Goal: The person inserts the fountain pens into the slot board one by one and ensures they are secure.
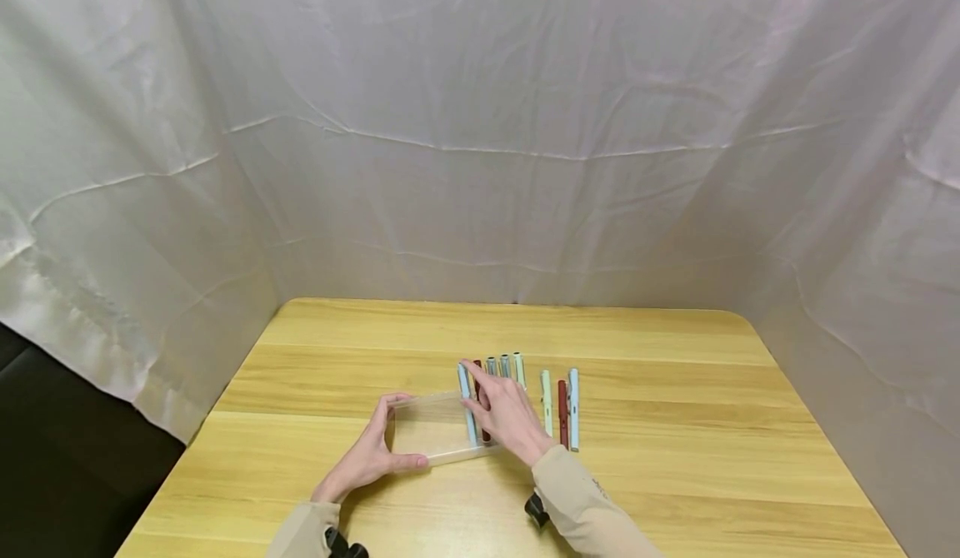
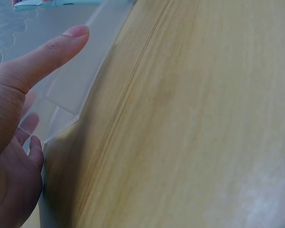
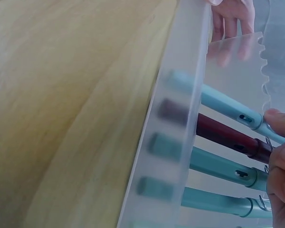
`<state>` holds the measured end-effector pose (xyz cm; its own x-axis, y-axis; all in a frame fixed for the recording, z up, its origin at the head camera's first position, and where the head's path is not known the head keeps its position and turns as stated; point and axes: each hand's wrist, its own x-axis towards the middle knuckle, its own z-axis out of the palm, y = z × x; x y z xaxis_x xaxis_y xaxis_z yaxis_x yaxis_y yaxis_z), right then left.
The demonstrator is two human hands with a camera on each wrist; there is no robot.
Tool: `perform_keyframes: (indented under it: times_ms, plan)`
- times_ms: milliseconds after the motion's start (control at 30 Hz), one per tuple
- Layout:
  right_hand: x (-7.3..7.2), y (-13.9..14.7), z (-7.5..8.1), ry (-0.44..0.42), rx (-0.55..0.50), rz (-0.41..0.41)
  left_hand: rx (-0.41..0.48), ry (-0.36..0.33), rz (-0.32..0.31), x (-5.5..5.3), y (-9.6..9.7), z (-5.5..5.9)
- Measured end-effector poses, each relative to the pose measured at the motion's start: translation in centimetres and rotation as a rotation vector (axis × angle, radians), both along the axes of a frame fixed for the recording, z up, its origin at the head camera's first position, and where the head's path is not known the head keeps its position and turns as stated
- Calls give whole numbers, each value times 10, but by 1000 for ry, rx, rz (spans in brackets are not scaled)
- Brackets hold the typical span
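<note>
A clear plastic box (image 1: pixel 431 426) with a notched edge lies on the table. My left hand (image 1: pixel 372 450) grips its left end, thumb along the front wall and fingers round the far side. Inside the box, a light blue pen (image 3: pixel 228 105) lies leftmost, with a dark red pen (image 3: pixel 222 133) and two teal pens (image 3: pixel 219 165) beside it. A pale green pen (image 1: pixel 519 366) is farther right. My right hand (image 1: pixel 510 416) reaches over the box and pinches the light blue pen near its cap, index finger at the cap's end. It hides part of the other pens.
Right of the box, a pale green pen (image 1: pixel 547 401), a dark red pen (image 1: pixel 562 412) and a light blue pen (image 1: pixel 573 408) lie side by side on the wooden table (image 1: pixel 675 458). A pale curtain (image 1: pixel 510 208) surrounds the table's back and sides.
</note>
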<state>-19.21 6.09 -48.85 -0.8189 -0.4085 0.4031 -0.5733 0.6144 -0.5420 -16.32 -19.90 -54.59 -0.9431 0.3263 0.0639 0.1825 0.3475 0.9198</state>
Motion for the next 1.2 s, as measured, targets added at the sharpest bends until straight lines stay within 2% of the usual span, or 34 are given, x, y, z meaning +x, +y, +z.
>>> perform_keyframes:
  times_ms: [500,733,1033,1200]
  plan:
    - [0,1,-2,-3,1,-10,-20,-12,-1,0,0,0]
    - [4,6,0,-61,-30,-5,-22,-19,6,0,0,1]
    - [14,27,-5,-126,-202,21,-18,-21,13,0,1,0]
    - [18,48,-14,-171,-293,-32,-14,-21,15,0,0,-1]
